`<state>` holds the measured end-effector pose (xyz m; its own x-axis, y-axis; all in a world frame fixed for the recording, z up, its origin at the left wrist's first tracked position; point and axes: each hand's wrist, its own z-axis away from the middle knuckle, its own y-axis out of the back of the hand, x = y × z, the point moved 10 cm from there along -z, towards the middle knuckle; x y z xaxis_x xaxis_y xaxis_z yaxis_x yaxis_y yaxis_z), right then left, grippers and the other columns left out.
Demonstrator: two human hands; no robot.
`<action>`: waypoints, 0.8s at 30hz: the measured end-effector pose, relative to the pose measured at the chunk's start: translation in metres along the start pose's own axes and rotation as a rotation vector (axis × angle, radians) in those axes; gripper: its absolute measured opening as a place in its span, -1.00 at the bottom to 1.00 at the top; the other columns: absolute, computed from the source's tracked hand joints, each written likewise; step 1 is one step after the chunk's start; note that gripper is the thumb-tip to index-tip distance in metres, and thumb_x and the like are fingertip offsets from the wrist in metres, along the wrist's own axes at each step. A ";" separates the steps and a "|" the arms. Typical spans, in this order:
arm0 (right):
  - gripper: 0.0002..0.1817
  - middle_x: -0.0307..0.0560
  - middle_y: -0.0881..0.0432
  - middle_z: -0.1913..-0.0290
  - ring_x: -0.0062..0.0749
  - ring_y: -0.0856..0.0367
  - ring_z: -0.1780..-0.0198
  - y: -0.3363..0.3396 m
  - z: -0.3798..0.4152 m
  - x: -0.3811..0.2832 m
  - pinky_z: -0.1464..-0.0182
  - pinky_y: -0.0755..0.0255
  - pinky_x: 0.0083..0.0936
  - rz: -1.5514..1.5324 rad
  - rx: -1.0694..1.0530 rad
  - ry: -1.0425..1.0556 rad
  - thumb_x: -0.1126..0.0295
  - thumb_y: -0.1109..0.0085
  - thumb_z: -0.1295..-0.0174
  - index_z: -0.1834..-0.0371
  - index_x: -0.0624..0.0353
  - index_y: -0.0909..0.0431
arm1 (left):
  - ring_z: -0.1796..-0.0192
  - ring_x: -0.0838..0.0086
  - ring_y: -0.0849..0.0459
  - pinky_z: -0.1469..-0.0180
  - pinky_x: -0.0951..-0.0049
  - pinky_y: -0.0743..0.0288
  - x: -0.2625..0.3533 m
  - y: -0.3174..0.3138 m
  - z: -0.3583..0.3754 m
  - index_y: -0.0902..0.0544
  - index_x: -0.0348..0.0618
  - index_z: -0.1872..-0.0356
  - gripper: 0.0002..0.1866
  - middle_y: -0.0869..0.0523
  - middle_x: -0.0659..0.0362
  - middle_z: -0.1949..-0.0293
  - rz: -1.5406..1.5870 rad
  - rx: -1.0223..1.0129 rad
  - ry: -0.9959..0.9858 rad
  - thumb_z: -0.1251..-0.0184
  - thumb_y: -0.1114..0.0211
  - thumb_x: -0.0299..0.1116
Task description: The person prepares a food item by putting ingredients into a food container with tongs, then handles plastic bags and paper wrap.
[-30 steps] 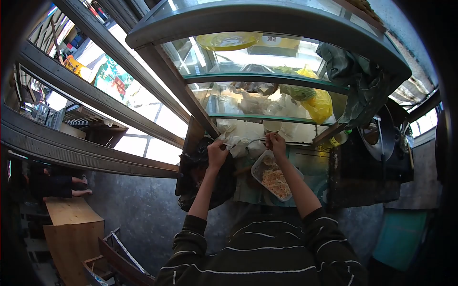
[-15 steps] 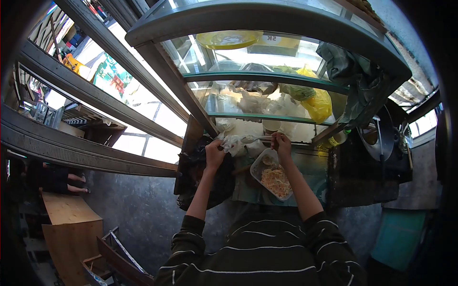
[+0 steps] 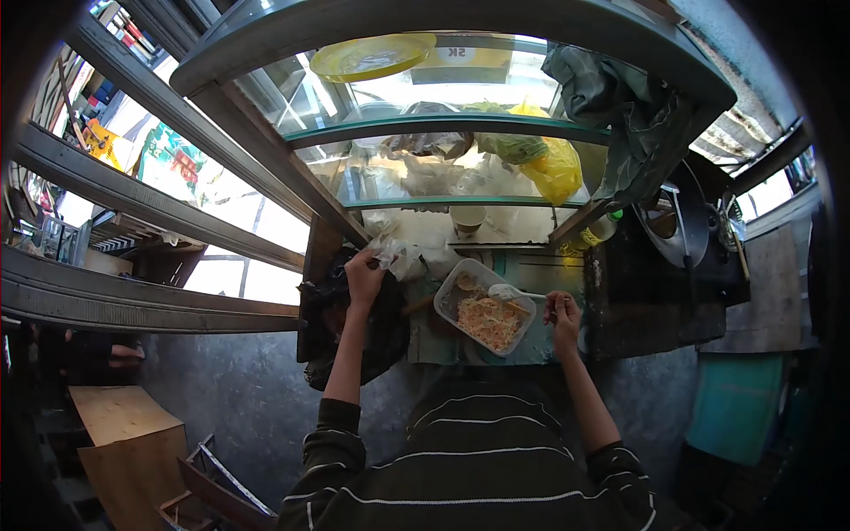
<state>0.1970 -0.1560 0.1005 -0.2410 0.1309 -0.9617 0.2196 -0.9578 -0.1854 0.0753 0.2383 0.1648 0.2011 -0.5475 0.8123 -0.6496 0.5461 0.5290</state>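
Head view: the right hand pinched a spoon over the tub, just below centre; the left hand (fingers closed) held a bag. A tilted spoon risked spilling food.

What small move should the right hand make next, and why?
Probably dip the white, long-handled spoon into the orange-and-white shredded food: the right hand holds it with its bowl over the translucent rectangular plastic tub of that food, while the left hand holds a thin whitish plastic bag off to the side.
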 end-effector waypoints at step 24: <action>-0.84 -0.11 -0.58 0.40 -0.43 -0.53 0.44 -0.169 -0.025 -0.081 0.41 -0.35 -0.54 0.320 -0.218 0.429 0.43 0.05 -0.22 0.30 0.23 -0.53 | 0.44 0.45 -0.61 0.35 0.49 -0.42 0.006 0.007 0.002 -0.63 -0.33 0.43 -0.69 -0.64 0.03 0.48 0.004 0.043 -0.005 0.15 -0.44 -0.30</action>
<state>0.2032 0.0021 0.2042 0.2647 -0.0214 -0.9641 0.4191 -0.8979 0.1350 0.0706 0.2376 0.1724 0.1949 -0.5488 0.8129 -0.6810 0.5208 0.5148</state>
